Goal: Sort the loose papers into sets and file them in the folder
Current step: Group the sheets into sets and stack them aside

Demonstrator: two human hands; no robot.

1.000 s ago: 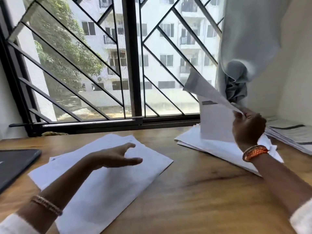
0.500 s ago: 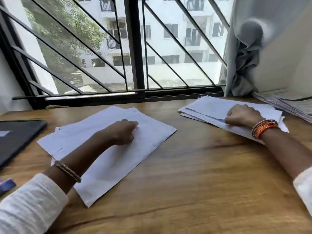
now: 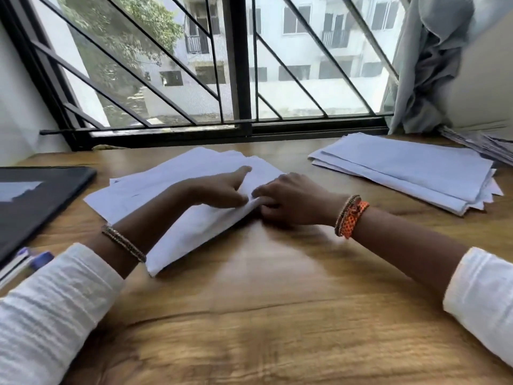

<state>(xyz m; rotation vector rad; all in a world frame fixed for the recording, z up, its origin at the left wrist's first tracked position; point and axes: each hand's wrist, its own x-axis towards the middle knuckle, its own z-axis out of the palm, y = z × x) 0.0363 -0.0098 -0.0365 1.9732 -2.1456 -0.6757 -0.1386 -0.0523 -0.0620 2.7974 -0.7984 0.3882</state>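
The right edge of the left paper stack (image 3: 172,195), lying toward the left of the wooden desk (image 3: 277,315), is being gripped by both hands: it is being pinched between thumb and fingers by the left hand (image 3: 219,191), while the fingers of the right hand (image 3: 291,202) are being curled around the lifted sheets. A second paper stack (image 3: 402,173) is lying untouched near the far right edge. A dark folder (image 3: 36,201) is resting at the left edge.
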